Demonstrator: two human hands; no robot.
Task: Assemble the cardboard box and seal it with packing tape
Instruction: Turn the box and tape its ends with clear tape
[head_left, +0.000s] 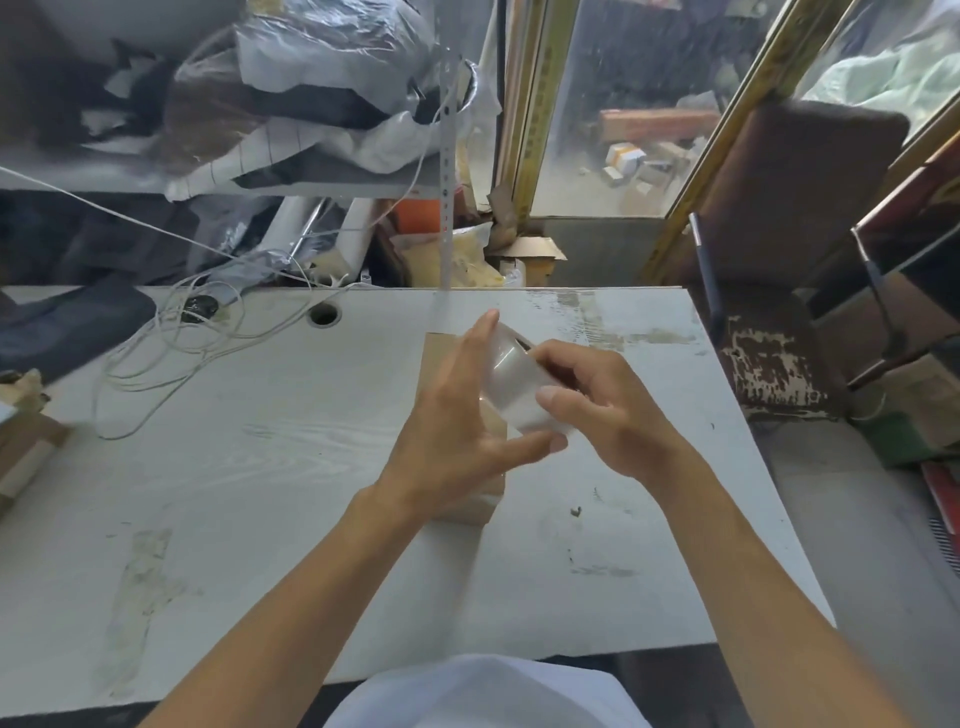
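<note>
A roll of clear packing tape (511, 376) is held above the middle of the white table (249, 457) by both hands. My left hand (457, 421) cups its left side, fingers up along the roll and thumb beneath. From the right, my right hand (597, 410) pinches the roll, thumb on its outer face. Under the hands a small brown cardboard box (441, 364) rests on the table, mostly hidden by them; a strip of tape shows at its near end (475, 501).
Tangled white cable (171, 353) lies at the table's back left, beside a round cable hole (323, 314). More cardboard (26, 457) sits at the left edge. A worn brown chair (779, 291) stands to the right. Bags and clutter fill shelves behind.
</note>
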